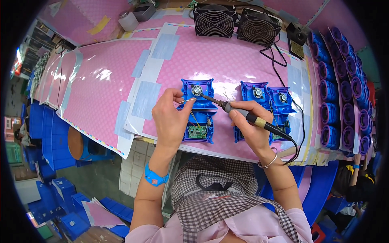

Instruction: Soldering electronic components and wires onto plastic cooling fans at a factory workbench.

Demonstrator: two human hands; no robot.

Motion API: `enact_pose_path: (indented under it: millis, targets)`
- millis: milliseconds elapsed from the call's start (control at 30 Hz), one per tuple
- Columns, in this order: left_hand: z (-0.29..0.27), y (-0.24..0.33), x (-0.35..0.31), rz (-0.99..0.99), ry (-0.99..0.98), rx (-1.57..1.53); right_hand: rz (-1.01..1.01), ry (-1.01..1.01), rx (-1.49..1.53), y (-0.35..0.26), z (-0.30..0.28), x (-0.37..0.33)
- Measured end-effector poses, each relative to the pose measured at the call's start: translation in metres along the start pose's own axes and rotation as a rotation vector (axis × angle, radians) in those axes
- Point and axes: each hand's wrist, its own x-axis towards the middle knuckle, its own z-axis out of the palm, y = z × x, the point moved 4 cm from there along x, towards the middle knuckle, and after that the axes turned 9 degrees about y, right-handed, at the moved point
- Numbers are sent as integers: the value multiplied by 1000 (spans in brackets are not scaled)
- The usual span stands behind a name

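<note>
My right hand [251,119] grips a soldering iron [273,128] like a pen. The iron's tip points left, at the edge of a small round speaker [197,90] set in a blue plastic housing half [210,84]. Pinched between thumb and forefinger of my left hand [171,117] is a thin pale wire [185,100], its end close to the iron's tip. Nearer me, a second blue half holds a green circuit board [197,131] with thin wires, partly behind my left hand. Whether tip and wire touch the speaker is too small to tell.
More opened blue housings [257,93] lie beside my right hand. Two black fans [215,21] stand at the back, with a soldering stand [297,35] to their right. Rows of blue and purple housings [328,90] line the right side. The iron's cord [299,150] loops near my right wrist.
</note>
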Motion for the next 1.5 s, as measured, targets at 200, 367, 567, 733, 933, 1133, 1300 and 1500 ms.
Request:
enact_pose_path:
  millis: [200, 367, 567, 733, 933, 1133, 1300, 1500]
  targets:
    - [3, -6, -3, -124, -24, -44, 10, 23, 45, 3, 8, 1]
    - [3, -4, -4, -120, -74, -90, 17, 26, 40, 6, 6, 1]
    - [4, 1, -2, -37, -160, -73, 20, -33, -6, 2, 8, 2]
    - [5, 1, -2, -44, -178, -68, 37, -32, 6, 3, 8, 1]
    - [5, 2, -2, -20, -201, -56, 20, -32, -2, 1, 8, 1]
    - [5, 3, -2, -13, -204, -54, -2, -39, -6, 0, 9, 2]
    - [6, 2, -2, -2, -195, -55, -1, -31, 1, -1, 9, 3]
    - [6, 2, -2, 2, -187, -56, 3, -42, -27, -5, 8, 5]
